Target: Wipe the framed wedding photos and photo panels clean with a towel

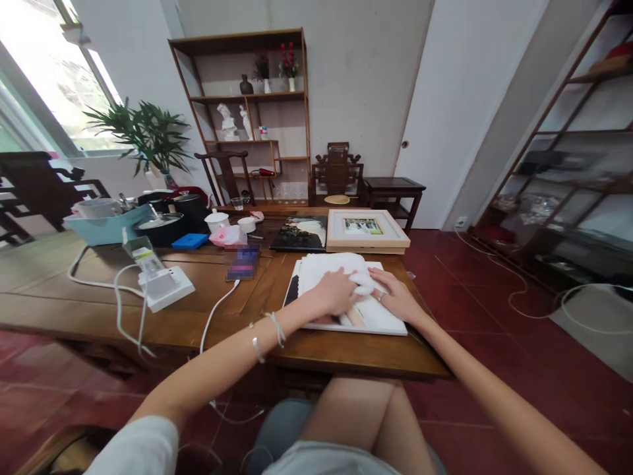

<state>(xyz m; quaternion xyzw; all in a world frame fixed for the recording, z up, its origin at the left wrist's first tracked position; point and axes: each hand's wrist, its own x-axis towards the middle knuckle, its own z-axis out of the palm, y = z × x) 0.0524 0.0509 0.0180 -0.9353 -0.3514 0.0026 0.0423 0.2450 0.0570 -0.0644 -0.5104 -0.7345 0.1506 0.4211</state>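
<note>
Head view, mid-frame: left hand (pixel 336 293) and right hand (pixel 399 298) lie flat, fingers unclenched, on a cloth (pixel 363 282) atop the album (pixel 383 322); hard rubbing could scuff its page or push it off the table (pixel 346 359).

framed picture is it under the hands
No: the framed picture lies farther back, beyond the white book under the left hand and right hand.

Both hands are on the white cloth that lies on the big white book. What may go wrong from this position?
1. The white book lies near the front edge of the table. If the left hand and right hand push the white cloth hard, the book may slide off.
2. The white cable hangs over that edge beside the left forearm. An arm movement might snag it and drag the phone.
</note>
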